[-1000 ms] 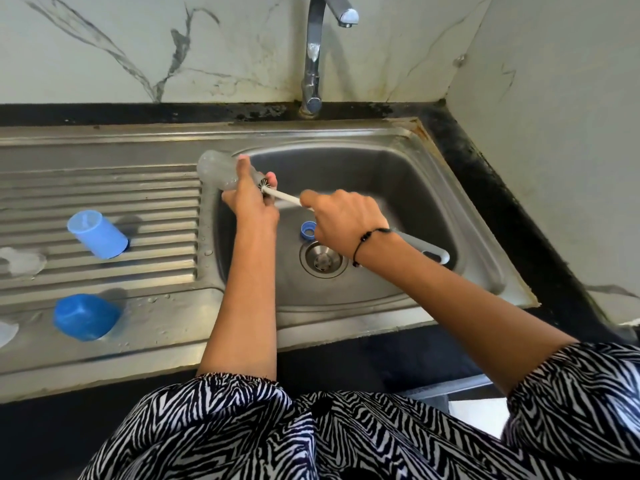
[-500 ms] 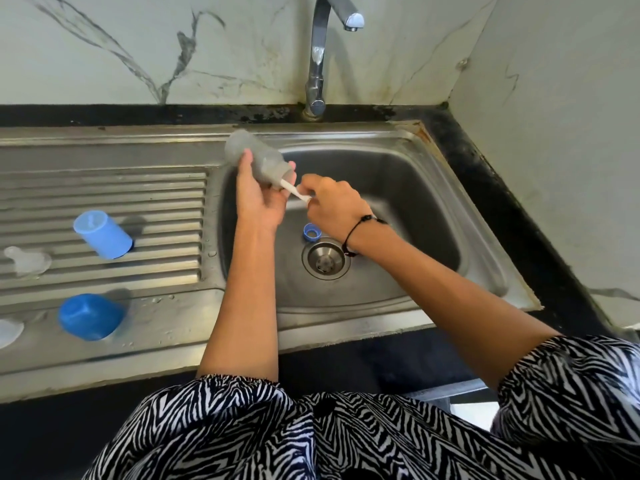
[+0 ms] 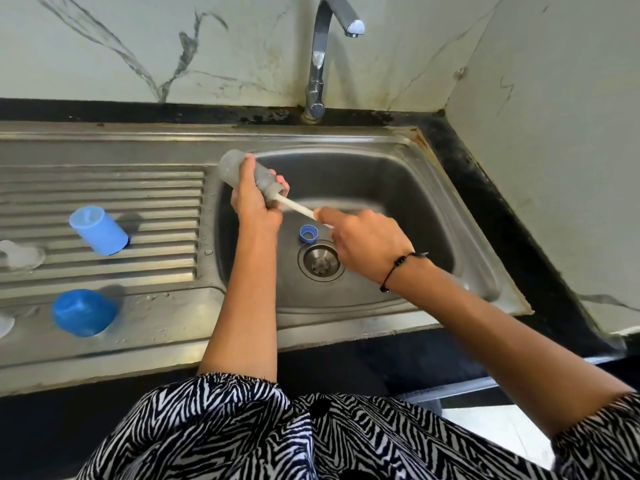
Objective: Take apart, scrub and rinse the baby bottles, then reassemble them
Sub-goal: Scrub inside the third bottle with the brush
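Left hand (image 3: 254,202) wrapped round a cloudy baby bottle (image 3: 247,173), fingers (image 3: 281,183) curled over its far side and thumb lying along the near side, gripping firmly. Bottle held over the left edge of the sink (image 3: 398,188), above the basin, touching nothing but the hand and the brush. Long axis slanted: base up and to the left, toward the draining board (image 3: 104,188); mouth down and to the right, toward the drain (image 3: 320,260).

Right hand (image 3: 367,240) closed on the white handle of a bottle brush (image 3: 298,207), fingers curled tight round it, knuckles up; exact pinch hidden by the back of the hand. Handle running in line with the bottle, its far end inside the mouth, bristles not clearly visible through the wall.

Small blue ring (image 3: 308,234) lying flat on the sink floor, just beside the drain. Light blue cap (image 3: 98,230) on its side on the draining board, a darker blue cap (image 3: 83,312) nearer the front edge, clear teats (image 3: 20,256) at the far left. Tap (image 3: 323,53) above, spout dry.
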The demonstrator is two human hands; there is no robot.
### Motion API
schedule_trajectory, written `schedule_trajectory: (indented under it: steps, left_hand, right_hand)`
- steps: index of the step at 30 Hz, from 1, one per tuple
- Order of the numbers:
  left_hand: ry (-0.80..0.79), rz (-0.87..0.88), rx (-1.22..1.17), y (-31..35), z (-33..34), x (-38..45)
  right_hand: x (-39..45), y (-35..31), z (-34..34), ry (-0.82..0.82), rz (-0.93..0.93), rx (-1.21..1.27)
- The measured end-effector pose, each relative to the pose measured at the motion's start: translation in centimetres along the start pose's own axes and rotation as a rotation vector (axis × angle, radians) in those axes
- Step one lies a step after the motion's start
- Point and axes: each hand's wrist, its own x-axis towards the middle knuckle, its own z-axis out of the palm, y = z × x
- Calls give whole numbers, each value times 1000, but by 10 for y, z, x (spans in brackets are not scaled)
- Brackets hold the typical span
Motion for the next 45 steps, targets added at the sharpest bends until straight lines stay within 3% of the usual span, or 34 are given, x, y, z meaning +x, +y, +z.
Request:
schedule_trajectory:
  steps: [2,6,12,18,22,24,26,31,35,41,45]
  left_hand:
    - [33,14,20,0,-3,2]
    - [58,-21,23,1,-5,5]
    - [11,-16,185,-11,15,-10]
    - [65,66,57,0,14,-4]
    - [148,87,-24,-7,-5,5]
    - [135,122,-26,-4,-7,9]
    - [109,129,-1,0,-3,10]
    - [134,26,91,-10,-6,11]
    - [180,-2,343,-26,-17,26]
    - [301,-56,504,-45,-30,46]
    - [446,-4,863,-39,-45,64]
  right_hand:
    - [-5,1,1,21,-37,-176]
    - [-4,-8,14,335,-87,-511]
    - [28,-20,2,371,-33,-559]
    - [40,-20,7,131,109,-49]
    - [49,-21,11,-105,247,432]
    - [45,-16,6,-160,305,752]
    - [38,-9,2,-157,325,883]
    - [31,4,5,-91,194,535]
    - [23,21,22,-129,309,366]
    - [19,39,25,-218,375,196]
    - [28,57,30,-231,428,90]
